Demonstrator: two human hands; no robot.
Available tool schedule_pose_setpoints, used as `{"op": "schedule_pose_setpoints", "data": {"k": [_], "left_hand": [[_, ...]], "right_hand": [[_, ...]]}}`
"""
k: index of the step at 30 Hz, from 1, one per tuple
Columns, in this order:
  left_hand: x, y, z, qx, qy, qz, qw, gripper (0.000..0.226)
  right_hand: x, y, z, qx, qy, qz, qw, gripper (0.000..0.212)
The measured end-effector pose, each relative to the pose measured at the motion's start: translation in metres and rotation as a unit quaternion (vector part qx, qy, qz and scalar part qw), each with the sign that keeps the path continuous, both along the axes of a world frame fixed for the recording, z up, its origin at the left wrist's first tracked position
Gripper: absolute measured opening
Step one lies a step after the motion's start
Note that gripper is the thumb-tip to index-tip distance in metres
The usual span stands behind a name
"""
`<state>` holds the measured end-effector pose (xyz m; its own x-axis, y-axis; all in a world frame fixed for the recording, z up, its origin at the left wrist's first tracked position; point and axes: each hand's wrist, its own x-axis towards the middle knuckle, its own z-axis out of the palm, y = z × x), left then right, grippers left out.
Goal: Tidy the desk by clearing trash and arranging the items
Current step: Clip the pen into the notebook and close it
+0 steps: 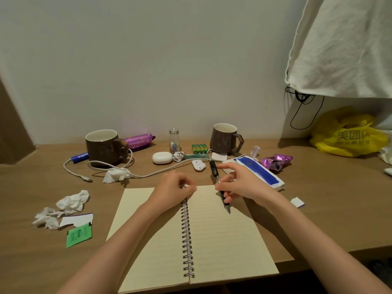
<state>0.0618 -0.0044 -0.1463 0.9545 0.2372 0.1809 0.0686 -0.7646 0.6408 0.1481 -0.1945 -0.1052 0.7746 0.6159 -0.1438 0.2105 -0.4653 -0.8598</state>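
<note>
Frame centre: left hand (175, 188) pinches notebook (222, 234) spiral at top; right hand (241, 183) grips pen (213, 168), tilted over page.

Dim, even indoor light; wide-angle view.
Soft shadows fall right of the mugs (224, 138); desk (318, 200) edges bow outward; focus slightly soft throughout.

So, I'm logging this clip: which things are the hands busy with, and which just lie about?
In hand: open spiral-bound cream notebook, left hand gripping its coil; black pen, in the right hand.
Lying about: crumpled white tissues; two brown mugs; green batteries; yellow plastic bag.
</note>
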Motion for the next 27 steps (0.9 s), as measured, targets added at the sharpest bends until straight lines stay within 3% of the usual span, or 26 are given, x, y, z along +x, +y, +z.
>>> {"op": "schedule_pose_setpoints", "data": {"k": [5,15,19,22,27], "left_hand": [[0.001,-0.001,0.001,-0.028,0.005,0.011,1.0,0.002],[-0.003,-0.005,0.002,-0.074,-0.017,0.012,0.997,0.006],[-0.003,-0.004,0.001,-0.109,-0.038,0.018,0.993,0.017],[-0.003,-0.004,0.001,-0.098,-0.049,0.025,0.994,0.016],[-0.006,-0.005,0.004,-0.112,-0.058,0.026,0.992,0.015]], "right_hand": [[-0.002,0.008,-0.002,0.001,-0.035,-0.043,0.998,0.044],[-0.003,0.031,-0.006,-0.051,-0.079,-0.016,0.995,0.033],[-0.005,0.032,-0.008,-0.105,-0.156,-0.005,0.982,0.017],[-0.004,0.033,-0.012,-0.173,-0.252,-0.004,0.952,0.007],[0.0,0.033,-0.013,-0.127,-0.208,-0.014,0.97,0.008]]}}
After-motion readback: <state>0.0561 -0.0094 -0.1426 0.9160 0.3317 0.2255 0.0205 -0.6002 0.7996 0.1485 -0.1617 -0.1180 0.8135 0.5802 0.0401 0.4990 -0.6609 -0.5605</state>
